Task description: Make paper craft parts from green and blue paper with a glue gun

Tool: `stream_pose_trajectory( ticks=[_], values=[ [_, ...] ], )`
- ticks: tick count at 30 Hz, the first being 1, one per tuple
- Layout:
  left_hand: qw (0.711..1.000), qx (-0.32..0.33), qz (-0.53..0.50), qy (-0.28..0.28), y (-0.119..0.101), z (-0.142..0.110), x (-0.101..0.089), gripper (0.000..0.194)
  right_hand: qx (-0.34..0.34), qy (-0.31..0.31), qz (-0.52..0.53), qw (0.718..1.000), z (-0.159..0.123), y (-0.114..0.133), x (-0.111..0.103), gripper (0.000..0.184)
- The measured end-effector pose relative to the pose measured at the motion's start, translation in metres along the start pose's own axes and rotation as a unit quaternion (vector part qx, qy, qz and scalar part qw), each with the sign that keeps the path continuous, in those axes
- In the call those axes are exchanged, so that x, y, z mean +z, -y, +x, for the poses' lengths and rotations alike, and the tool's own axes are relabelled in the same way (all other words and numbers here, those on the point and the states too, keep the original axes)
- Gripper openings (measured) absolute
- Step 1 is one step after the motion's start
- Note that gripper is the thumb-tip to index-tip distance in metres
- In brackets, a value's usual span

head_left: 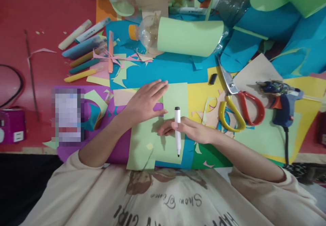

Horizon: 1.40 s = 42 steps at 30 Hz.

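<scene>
A white marker (177, 134) with a black end rests between the thumb and fingers of my right hand (189, 128), its bare black tip toward me. Under that hand lies light green paper (142, 144), with a second light green sheet (175, 95) beside it. My left hand (146, 102) is flat with fingers stretched out, at the left edge of the upper green sheet. A small black marker cap (213, 79) sits on yellow paper to the right.
Scissors (231, 97) with red and yellow handles and a blue glue gun (285, 107) lie at right. A bottle (188, 36) wrapped in green paper is beyond my hands. Several markers (84, 53), paper scraps and a blurred phone (67, 115) are at left.
</scene>
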State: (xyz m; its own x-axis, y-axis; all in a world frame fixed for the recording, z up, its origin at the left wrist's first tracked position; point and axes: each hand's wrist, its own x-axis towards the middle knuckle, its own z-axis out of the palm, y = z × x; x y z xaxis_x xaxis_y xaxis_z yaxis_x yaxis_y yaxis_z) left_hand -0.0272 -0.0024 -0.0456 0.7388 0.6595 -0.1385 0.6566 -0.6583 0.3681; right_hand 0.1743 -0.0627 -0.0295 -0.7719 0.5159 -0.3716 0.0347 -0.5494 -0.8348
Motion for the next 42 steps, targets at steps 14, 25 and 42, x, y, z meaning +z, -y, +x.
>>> stream_pose_trajectory(
  ticks=[14, 25, 42],
  values=[
    [1.0, -0.015, -0.013, 0.002, 0.0, 0.001, 0.001, 0.079, -0.18, -0.251, -0.027, 0.951, -0.002, 0.011, -0.02, 0.039],
    [0.998, -0.023, -0.054, -0.027, 0.002, 0.0, 0.006, 0.076, -0.205, -0.37, -0.221, 0.879, 0.014, 0.009, -0.021, 0.01],
    [0.993, -0.015, -0.052, -0.105, 0.002, -0.002, 0.014, 0.08, -0.211, -0.363, -0.274, 0.865, 0.011, 0.002, -0.023, 0.012]
  ],
)
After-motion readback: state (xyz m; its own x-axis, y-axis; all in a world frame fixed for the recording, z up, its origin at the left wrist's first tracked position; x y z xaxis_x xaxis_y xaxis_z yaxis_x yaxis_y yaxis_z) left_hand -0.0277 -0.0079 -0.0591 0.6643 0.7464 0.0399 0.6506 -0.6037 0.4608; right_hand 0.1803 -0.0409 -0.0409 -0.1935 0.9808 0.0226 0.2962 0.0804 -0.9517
